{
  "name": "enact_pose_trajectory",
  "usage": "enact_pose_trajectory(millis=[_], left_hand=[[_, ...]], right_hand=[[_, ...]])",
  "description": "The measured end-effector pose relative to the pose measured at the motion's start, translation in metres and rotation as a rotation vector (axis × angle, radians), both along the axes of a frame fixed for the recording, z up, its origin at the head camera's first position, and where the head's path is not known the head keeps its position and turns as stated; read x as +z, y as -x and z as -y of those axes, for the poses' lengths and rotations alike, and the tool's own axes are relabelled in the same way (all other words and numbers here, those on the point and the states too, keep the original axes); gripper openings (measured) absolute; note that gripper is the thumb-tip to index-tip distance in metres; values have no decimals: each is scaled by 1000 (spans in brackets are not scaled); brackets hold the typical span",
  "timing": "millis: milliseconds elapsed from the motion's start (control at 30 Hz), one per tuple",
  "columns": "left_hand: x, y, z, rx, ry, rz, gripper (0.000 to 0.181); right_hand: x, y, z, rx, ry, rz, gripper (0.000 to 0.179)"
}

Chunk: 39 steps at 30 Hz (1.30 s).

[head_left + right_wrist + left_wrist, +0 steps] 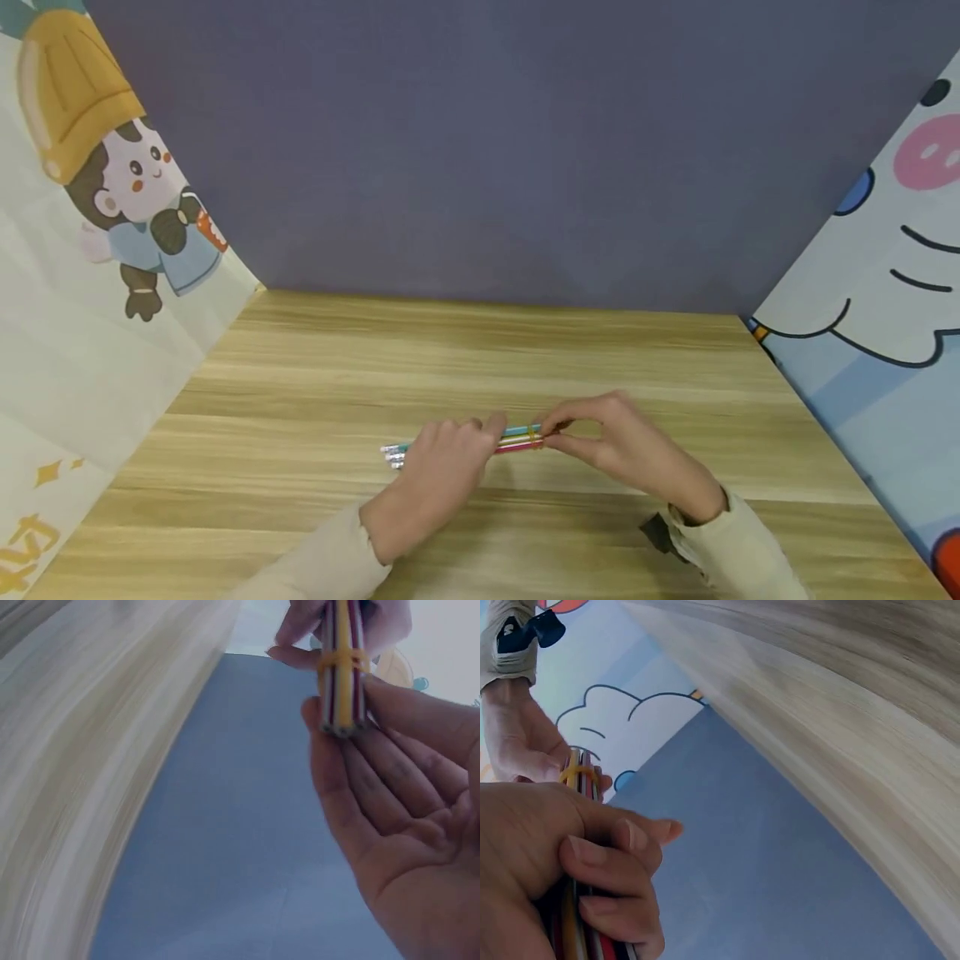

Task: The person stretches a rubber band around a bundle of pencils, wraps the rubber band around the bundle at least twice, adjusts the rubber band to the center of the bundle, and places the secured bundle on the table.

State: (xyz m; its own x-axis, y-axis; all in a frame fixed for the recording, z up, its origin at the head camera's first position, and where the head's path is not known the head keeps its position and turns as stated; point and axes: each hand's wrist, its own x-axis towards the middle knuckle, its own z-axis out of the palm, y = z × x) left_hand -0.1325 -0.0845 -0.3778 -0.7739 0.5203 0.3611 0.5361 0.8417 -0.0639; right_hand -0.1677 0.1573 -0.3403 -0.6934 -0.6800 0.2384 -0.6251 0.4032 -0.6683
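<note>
A bundle of striped pencils (517, 441) in several colours is held above the wooden table, eraser ends to the left. My left hand (448, 457) grips the bundle around its middle, with fingers curled over it in the left wrist view. A yellow rubber band (343, 660) circles the pencils near their eraserless ends. At that end my right hand (630, 442) pinches the bundle between thumb and index finger, close beside the band. The other fingers of the right hand (409, 795) lie below the pencil ends in the right wrist view. The left palm hides the middle of the pencils.
The wooden table (337, 358) meets a grey-blue panel (480, 167) at the back. Cartoon-printed sheets stand at the left (90, 350) and the right (885, 333). A dark device (660, 532) sits at the right wrist's cuff.
</note>
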Motion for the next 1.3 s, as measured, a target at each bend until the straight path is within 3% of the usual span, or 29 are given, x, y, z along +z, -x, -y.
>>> enact_pose_trajectory(millis=[167, 333, 567, 700, 833, 1067, 1300], left_hand=[[-1, -1, -2, -24, 71, -3, 23], [-2, 2, 1, -95, 84, 121, 19], [11, 7, 14, -231, 74, 236, 27], [20, 6, 18, -273, 96, 249, 29], [24, 6, 20, -292, 135, 242, 27], [32, 5, 26, -299, 119, 261, 29], [31, 0, 21, -319, 158, 178, 32]], right_hand=[[0, 0, 0, 45, -77, 14, 11], [-5, -6, 2, 165, -197, -108, 8], [4, -7, -9, 346, -144, 109, 12], [3, -3, -12, 419, -86, 92, 13], [1, -3, -10, 411, -50, 102, 13], [7, -7, -5, 340, -100, 54, 12], [6, -11, 0, 277, -120, 59, 9]])
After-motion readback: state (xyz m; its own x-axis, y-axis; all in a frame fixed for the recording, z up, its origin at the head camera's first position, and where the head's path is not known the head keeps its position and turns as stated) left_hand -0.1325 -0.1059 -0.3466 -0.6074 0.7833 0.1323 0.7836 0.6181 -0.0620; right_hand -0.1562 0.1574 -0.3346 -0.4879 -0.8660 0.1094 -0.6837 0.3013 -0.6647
